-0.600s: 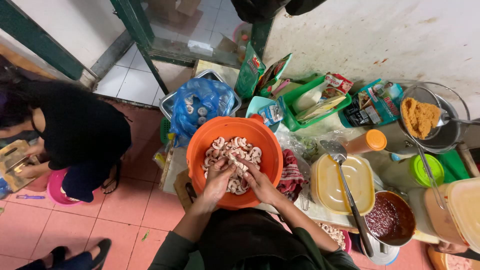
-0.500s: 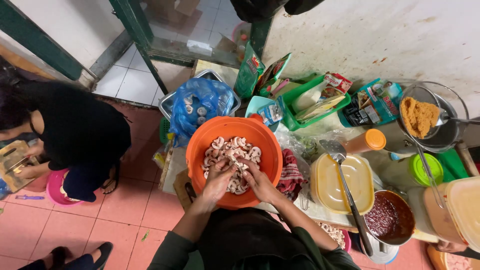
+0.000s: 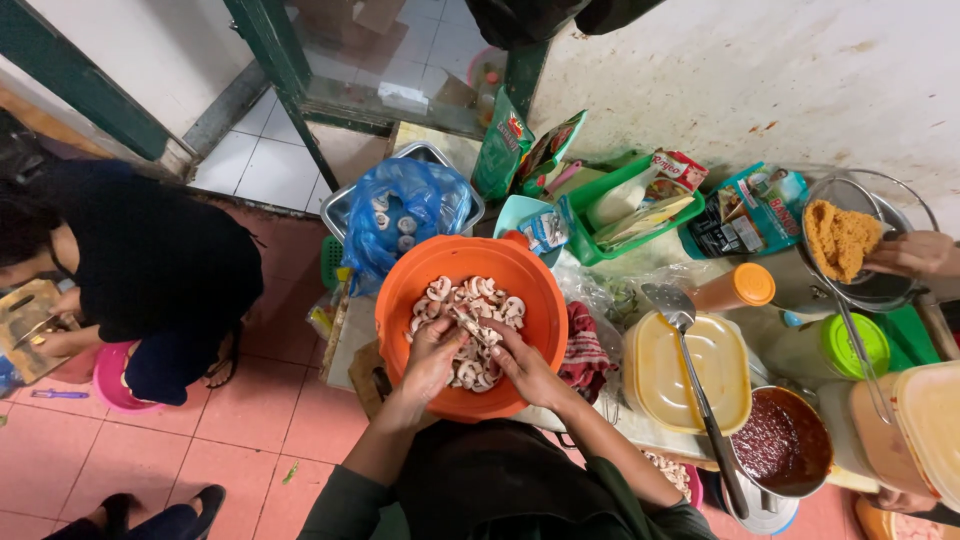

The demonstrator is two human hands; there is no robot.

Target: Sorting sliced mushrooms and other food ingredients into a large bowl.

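Both my hands are down in the orange basin (image 3: 400, 300), which sits dead centre on the worktop (image 3: 640, 415) so I can reach in from 6 o'clock. My left hand (image 3: 432, 360) has its fingers curled narrow around sliced mushrooms (image 3: 478, 300), palm in, to gather them. My right hand (image 3: 527, 368) comes in from 5 o'clock, fingers pinched around one mushroom piece; whether a small blade is in there too, I cannot tell. The mushrooms lie heaped in the basin's middle, pale against the orange.

At 11 o'clock of the basin, a blue plastic bag (image 3: 395, 215) sits in a metal tray (image 3: 430, 152), close by for refilling. At 3 o'clock, a yellow lidded tub (image 3: 655, 375) with a ladle (image 3: 690, 370) laid across it. A pot of red sauce (image 3: 780, 440) stands at 4 o'clock. Red cloth (image 3: 585, 350) is tucked just beside the basin's rim.

Another person's hand (image 3: 915, 253) at far 2 o'clock grips a strainer of orange crumbs (image 3: 838, 235). A person in black (image 3: 150, 270) crouches on the floor at 9 o'clock.
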